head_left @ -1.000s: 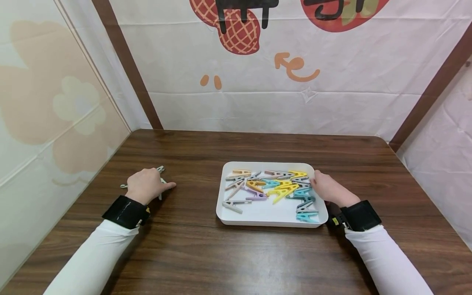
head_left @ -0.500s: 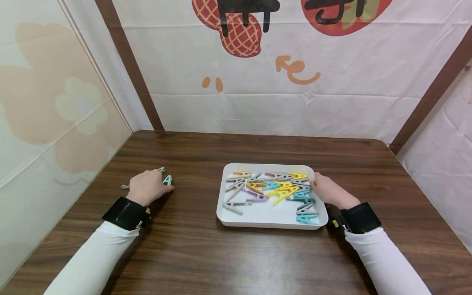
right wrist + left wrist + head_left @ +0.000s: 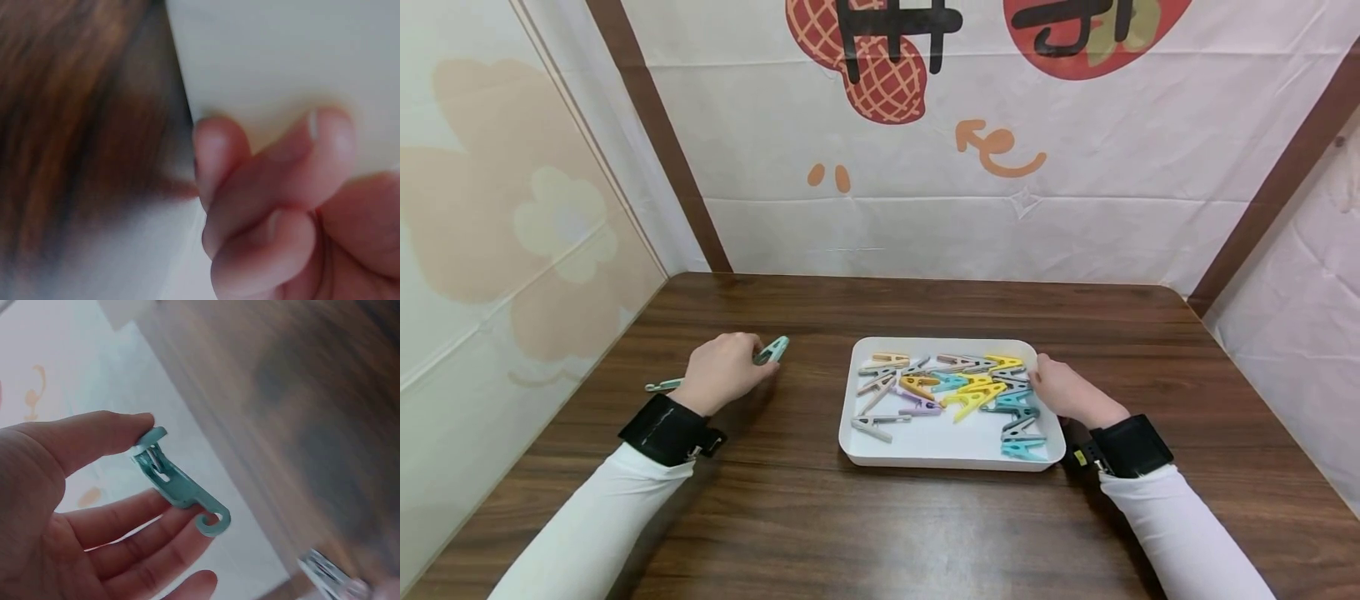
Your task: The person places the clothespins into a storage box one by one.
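Note:
My left hand (image 3: 724, 372) is above the left part of the table and pinches a mint-green clothespin (image 3: 772, 349) between thumb and fingers. In the left wrist view, the thumb presses one end of that clothespin (image 3: 178, 486), and its hooked tip lies against the fingers. Another pale green clothespin (image 3: 662, 386) rests on the table by the wrist, partly covered by the hand. At the right end of a white tray (image 3: 940, 457), my right hand (image 3: 1071, 393) grips the edge. The right wrist view has its curled fingers (image 3: 275, 169) against the tray's pale wall.
Inside the tray lie several clothespins, among them yellow ones (image 3: 973, 398), a purple one (image 3: 919, 404) and blue ones (image 3: 1022, 448). The brown wooden table (image 3: 880, 533) meets a printed white curtain (image 3: 895, 233) at the back and another curtain (image 3: 550, 350) at the left.
My left hand has picked up the mint-green clothespin and moved right and slightly away, showing more of the one left on the table. My right hand stays at the tray's edge.

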Action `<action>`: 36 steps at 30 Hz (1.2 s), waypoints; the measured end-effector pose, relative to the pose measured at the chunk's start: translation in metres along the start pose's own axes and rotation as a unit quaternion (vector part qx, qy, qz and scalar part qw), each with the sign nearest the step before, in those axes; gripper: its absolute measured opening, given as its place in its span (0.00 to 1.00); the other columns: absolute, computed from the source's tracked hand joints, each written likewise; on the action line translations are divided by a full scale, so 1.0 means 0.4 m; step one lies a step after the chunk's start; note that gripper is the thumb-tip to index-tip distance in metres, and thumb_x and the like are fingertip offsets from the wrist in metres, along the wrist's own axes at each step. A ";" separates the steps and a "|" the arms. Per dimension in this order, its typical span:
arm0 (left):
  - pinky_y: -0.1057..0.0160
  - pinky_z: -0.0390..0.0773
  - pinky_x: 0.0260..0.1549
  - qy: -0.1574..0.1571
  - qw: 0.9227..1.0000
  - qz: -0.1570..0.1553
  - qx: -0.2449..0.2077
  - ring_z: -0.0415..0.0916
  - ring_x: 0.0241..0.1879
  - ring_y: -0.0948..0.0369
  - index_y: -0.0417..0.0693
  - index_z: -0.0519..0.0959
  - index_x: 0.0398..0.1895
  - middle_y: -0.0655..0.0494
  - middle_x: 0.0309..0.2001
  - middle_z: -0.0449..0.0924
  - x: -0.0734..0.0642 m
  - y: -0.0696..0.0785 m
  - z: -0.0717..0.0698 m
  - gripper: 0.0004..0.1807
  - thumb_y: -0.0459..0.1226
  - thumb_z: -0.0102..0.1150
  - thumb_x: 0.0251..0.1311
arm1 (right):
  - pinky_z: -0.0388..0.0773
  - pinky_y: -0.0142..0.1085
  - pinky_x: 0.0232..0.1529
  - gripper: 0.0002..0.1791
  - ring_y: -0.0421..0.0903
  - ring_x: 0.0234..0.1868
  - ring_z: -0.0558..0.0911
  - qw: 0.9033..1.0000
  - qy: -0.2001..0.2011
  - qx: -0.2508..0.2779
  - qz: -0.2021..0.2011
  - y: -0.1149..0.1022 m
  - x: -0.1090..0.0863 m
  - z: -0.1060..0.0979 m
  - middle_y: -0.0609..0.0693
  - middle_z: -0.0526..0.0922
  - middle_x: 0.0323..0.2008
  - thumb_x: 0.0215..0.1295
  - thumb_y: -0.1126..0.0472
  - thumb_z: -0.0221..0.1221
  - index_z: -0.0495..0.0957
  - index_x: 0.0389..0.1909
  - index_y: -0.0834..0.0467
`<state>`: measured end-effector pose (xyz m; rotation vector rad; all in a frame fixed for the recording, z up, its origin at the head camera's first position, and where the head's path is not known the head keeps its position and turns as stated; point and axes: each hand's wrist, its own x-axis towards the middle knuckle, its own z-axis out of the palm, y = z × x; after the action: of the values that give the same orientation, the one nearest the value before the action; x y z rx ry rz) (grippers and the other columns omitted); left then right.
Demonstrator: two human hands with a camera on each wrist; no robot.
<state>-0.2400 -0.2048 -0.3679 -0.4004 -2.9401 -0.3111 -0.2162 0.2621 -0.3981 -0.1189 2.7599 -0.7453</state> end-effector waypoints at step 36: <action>0.67 0.67 0.25 -0.150 0.900 0.390 0.122 0.68 0.28 0.65 0.50 0.80 0.38 0.62 0.32 0.76 0.082 0.546 0.064 0.14 0.50 0.62 0.61 | 0.71 0.39 0.17 0.23 0.47 0.17 0.71 1.000 0.001 0.000 -0.018 0.001 0.001 -0.002 0.63 0.72 0.36 0.77 0.62 0.36 0.53 0.62 0.77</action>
<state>-0.2134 0.0151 -0.3467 -1.6218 -2.7257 0.2459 -0.2168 0.2629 -0.3976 -0.1697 2.7662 -0.7537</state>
